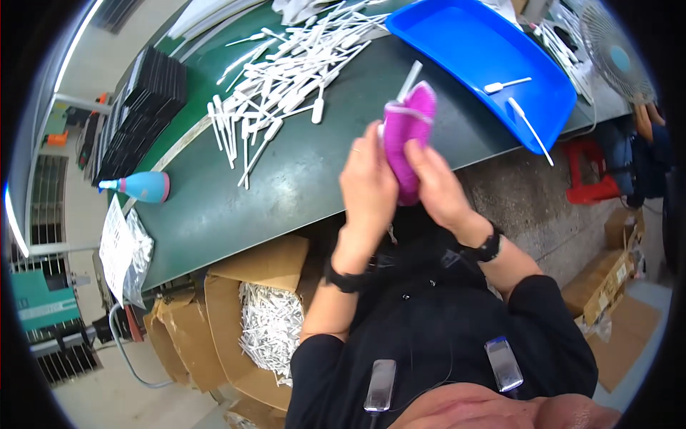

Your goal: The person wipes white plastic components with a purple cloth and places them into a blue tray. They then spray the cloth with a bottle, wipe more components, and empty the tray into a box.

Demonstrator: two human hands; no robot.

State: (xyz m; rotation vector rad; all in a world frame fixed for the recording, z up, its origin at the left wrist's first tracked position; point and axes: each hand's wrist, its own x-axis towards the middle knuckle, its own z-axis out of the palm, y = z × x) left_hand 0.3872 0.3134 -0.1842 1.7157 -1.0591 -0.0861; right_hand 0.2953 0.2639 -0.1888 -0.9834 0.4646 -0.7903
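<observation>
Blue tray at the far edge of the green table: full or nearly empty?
Nearly empty. The blue tray shows mostly bare blue bottom, with only two white sticks lying in it near its right end.

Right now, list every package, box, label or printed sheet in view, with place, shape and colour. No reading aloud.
Open brown cardboard box: under the table's near edge, full of white plastic sticks.
Clear plastic bag with white printed sheet: table's left end, flat.
Brown cardboard cartons: floor at right, stacked, one with a pale label.
Teal rectangular sign: far left, low.
Screens: none visible.
</observation>
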